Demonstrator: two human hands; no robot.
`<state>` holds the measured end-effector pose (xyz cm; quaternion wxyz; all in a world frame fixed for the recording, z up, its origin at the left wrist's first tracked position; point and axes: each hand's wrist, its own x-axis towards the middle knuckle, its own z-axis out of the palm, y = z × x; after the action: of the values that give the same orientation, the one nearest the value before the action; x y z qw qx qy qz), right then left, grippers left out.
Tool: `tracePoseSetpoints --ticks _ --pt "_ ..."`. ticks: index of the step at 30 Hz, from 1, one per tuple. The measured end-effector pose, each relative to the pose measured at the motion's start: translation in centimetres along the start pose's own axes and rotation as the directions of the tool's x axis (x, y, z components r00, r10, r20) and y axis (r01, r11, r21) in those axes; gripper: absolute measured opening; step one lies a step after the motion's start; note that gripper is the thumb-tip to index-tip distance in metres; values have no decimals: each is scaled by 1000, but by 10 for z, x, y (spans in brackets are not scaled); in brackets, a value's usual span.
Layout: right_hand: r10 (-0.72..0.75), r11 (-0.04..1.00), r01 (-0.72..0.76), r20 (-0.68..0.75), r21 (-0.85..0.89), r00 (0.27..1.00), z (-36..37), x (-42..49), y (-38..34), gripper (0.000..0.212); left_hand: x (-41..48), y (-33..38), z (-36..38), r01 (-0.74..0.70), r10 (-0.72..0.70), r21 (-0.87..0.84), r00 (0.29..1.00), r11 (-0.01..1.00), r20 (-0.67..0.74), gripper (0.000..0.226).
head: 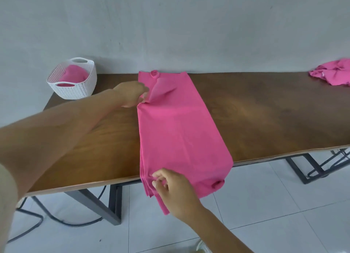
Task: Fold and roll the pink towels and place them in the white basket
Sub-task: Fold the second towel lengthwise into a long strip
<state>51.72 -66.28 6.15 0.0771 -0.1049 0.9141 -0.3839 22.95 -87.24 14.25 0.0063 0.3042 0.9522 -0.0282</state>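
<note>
Wooden table (265, 110) against grey wall (170, 25), tiled floor (265, 205), left hand (132, 93) pinching pink towel (176, 129) far edge, right hand (172, 190) pinching its near edge, white basket (75, 89) beyond left hand

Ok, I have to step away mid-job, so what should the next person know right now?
Left hand pinches the folded towel at its left edge near the far end; right hand pinches its near end, which hangs off the table.
Basket, far left corner, holds one pink bundle. Crumpled pile sits far right.
Done: one in the basket, this towel folded into a strip.
Left: roll it, basket it, then do the pile.
</note>
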Motion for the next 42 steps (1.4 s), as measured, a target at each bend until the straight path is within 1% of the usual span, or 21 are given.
tracePoseSetpoints --ticks 1,2,6,9,13,17,19,22,24,26,27,30,34,37,39,40,42 --pt "1 1000 -1 1 11 1000 -2 0 3 23 -5 8 -1 7 -8 -24 1000 1000 -23 14" --pt "2 1000 -2 -2 20 1000 -4 0 6 23 -12 14 0 52 -53 -70 999 996 -12 16" --pt "26 1000 -26 -19 12 999 -16 0 20 22 -37 37 20 5 -8 -220 1000 976 -11 4" --pt "58 998 -58 -40 8 998 -28 -3 35 21 -48 63 40 -65 45 -287 996 956 -77 10" --pt "135 991 -133 -68 30 989 -48 -18 60 17 -56 107 66 -91 52 -403 993 910 -107 14" --pt "213 977 -212 -85 27 973 -72 -43 95 14 -53 160 88 -65 1 -516 992 854 -122 20" --pt "250 968 -250 -93 12 964 -85 -55 113 12 -47 185 99 -46 -24 -545 992 837 -121 26" --pt "288 957 -290 -97 -10 953 -101 -69 139 13 -38 215 113 -12 -52 -523 993 852 -107 45" --pt "302 953 -304 -93 -8 949 -109 -76 156 13 -31 229 120 23 -85 -478 991 878 -108 62" --pt "313 949 -314 -88 0 946 -115 -80 173 13 -26 238 127 95 -141 -430 987 898 -77 76" --pt "320 947 -320 -84 4 944 -117 -82 181 12 -25 241 131 133 -171 -408 983 903 -58 79" --pt "362 932 -361 -70 27 929 -117 -81 207 10 -25 250 138 207 -238 -344 970 916 -49 76" --pt "444 894 -441 -22 77 896 -105 -63 242 9 -24 254 139 228 -259 -300 964 926 -66 70" --pt "482 864 -480 30 153 876 -98 -40 257 31 -24 256 139 232 -258 -262 963 937 -70 67" --pt "468 855 -467 54 227 882 -94 -24 261 40 -24 258 139 243 -270 -254 960 936 -78 66" --pt "451 851 -450 62 271 890 -93 -17 262 40 -23 258 138 248 -276 -252 958 935 -82 65" --pt "418 846 -420 80 328 905 -88 -5 264 29 -23 258 137 255 -284 -250 955 934 -86 64"
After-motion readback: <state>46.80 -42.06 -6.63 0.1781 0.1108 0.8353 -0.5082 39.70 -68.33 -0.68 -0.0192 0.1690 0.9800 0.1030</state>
